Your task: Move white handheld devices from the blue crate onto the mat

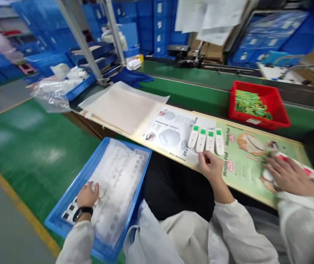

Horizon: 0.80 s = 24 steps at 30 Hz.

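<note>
Nearest, at the left, the left hand [87, 196], a black watch on its wrist, lies curled in a blue plastic crate [73, 185] lined with crinkled clear film [124, 176]. Its fingers sink among small white devices [70, 212]; whether the grip has closed on one I cannot tell. Farther right, the right hand [213, 168] rests at the near edge of the desk [91, 127], fingers bent narrow, with what it holds hidden. Just beyond its fingertips, four slim white housings [206, 140] with green square tops lie side by side on a glossy printed card [239, 161]. A co-worker's hand [291, 176] presses the card's right end. Matte beige sheets [121, 106] lie to the left. Beyond runs a green belt [195, 95] carrying a red bin [277, 110] of green pieces [250, 104].
</note>
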Each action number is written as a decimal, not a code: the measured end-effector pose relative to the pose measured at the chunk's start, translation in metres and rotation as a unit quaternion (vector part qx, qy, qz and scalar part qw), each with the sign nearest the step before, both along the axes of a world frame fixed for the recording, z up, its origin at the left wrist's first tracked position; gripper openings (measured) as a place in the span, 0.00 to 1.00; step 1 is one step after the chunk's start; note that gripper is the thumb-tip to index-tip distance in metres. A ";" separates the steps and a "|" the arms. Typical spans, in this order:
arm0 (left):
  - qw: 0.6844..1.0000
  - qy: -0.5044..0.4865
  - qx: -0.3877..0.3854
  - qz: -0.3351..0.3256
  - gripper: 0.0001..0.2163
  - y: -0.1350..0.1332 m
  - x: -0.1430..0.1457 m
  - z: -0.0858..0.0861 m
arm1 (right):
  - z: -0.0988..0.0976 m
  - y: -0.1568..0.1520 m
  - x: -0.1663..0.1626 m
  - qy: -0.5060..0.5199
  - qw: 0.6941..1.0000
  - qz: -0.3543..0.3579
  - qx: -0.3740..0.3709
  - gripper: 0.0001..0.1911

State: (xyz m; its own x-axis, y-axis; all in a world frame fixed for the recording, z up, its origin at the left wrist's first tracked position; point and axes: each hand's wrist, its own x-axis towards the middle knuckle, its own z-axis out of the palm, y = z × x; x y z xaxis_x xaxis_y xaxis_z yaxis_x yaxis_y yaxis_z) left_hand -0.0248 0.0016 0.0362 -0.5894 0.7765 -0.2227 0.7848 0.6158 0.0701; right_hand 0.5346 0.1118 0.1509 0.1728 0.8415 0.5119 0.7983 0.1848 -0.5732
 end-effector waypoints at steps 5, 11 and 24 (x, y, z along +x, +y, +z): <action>0.993 -0.017 -0.068 0.091 0.35 -0.029 -0.061 -0.006 | -0.002 0.002 0.000 -0.056 0.998 0.026 -0.016 0.19; 0.994 -0.020 -0.044 0.095 0.36 -0.049 -0.053 -0.028 | -0.003 0.007 -0.005 -0.088 0.995 0.001 -0.036 0.20; 0.993 -0.052 -0.100 0.043 0.43 -0.055 -0.089 -0.042 | -0.004 0.012 -0.006 -0.128 0.990 -0.017 -0.049 0.20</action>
